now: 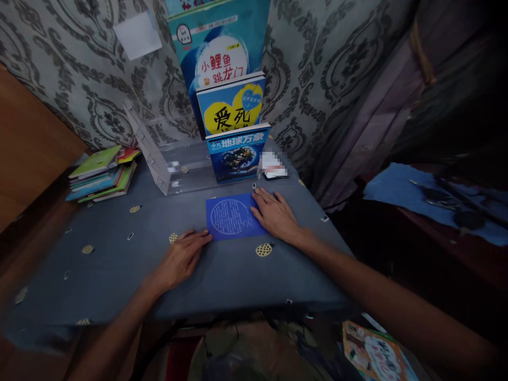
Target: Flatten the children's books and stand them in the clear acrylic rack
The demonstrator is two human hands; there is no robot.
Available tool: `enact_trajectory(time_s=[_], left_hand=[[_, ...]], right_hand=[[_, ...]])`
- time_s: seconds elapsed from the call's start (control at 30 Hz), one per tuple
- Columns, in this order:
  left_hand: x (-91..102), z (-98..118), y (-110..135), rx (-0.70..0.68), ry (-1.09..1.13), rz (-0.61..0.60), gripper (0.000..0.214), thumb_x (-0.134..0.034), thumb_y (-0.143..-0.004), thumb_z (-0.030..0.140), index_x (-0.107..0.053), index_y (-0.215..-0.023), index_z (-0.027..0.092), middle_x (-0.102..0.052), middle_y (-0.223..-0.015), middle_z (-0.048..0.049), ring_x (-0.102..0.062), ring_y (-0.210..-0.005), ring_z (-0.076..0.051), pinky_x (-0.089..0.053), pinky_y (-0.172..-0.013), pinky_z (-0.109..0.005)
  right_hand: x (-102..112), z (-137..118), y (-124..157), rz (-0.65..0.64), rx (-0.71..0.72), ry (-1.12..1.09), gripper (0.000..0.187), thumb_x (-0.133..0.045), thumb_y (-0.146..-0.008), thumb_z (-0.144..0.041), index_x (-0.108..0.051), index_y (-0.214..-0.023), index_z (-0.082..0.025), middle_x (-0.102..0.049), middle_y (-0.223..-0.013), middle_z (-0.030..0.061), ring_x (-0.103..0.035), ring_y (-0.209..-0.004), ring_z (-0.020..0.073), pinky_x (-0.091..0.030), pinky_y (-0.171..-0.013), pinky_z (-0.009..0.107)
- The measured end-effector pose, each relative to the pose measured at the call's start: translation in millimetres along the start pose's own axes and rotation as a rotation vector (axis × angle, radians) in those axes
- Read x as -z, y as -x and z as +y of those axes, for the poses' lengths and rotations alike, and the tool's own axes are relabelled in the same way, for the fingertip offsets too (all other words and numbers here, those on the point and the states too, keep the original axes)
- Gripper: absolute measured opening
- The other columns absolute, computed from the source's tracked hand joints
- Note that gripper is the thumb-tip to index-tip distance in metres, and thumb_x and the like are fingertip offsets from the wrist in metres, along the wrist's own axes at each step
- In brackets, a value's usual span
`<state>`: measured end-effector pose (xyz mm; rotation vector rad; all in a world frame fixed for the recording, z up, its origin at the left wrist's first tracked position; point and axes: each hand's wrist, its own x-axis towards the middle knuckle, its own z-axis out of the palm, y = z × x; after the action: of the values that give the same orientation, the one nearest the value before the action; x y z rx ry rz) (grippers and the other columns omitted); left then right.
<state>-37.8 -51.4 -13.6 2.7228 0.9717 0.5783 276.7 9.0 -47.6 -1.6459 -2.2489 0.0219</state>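
Observation:
A blue card or thin booklet (226,218) with a white printed circle of text lies flat on the cloth-covered table. My right hand (275,214) rests on its right edge, fingers spread. At its lower left corner, the fingertips of my left hand (182,259) touch the edge, with the fingers stretched out. Just behind it stands a clear tiered rack (190,182). On the rack's right side several books stand in steps: a globe book (238,159) in front, a yellow-heart book (232,108) behind it, and a teal book (218,39) higher up.
A stack of thin books (103,177) sits at the table's back left. A partly blurred white item (273,165) lies right of the rack. Patterned curtain (317,58) hangs behind. Blue cloth (400,185) with dark objects is at right; an orange book (373,352) lies below the table edge.

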Motion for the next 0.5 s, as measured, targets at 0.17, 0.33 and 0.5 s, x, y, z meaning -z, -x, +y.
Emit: enact_trajectory(time_s=[0.17, 0.33, 0.5], left_hand=[[6.2, 9.6, -15.3, 0.026, -0.019, -0.018, 0.036, -0.042, -0.102, 0.021, -0.06, -0.133, 0.023, -0.074, -0.118, -0.0083, -0.069, -0.11, -0.022, -0.051, -0.105, -0.048], [-1.3, 16.6, -57.8, 0.017, -0.042, -0.132, 0.033, -0.039, -0.104, 0.027, -0.064, -0.122, 0.019, -0.071, -0.107, -0.0098, -0.066, -0.1, -0.023, -0.055, -0.092, -0.042], [-27.5, 15.7, -116.5, -0.082, -0.027, -0.262, 0.039, -0.041, -0.104, 0.034, -0.056, -0.135, 0.016, -0.057, -0.146, -0.0142, -0.047, -0.14, -0.025, -0.037, -0.118, -0.047]], right_hand=[[4.5, 10.1, -4.4, -0.024, 0.0, -0.111, 0.049, -0.037, -0.103, -0.037, -0.056, -0.139, -0.012, -0.054, -0.149, 0.0193, -0.047, -0.141, 0.0329, -0.032, -0.117, 0.058], [16.1, 38.4, -15.3, -0.031, -0.019, -0.448, 0.049, -0.03, -0.105, -0.044, -0.055, -0.142, -0.022, -0.065, -0.139, 0.0096, -0.06, -0.129, 0.0282, -0.045, -0.11, 0.05], [22.8, 52.7, -19.8, -0.047, -0.016, -0.623, 0.051, -0.031, -0.105, -0.049, -0.063, -0.134, -0.023, -0.066, -0.137, 0.008, -0.057, -0.132, 0.0296, -0.041, -0.115, 0.052]])
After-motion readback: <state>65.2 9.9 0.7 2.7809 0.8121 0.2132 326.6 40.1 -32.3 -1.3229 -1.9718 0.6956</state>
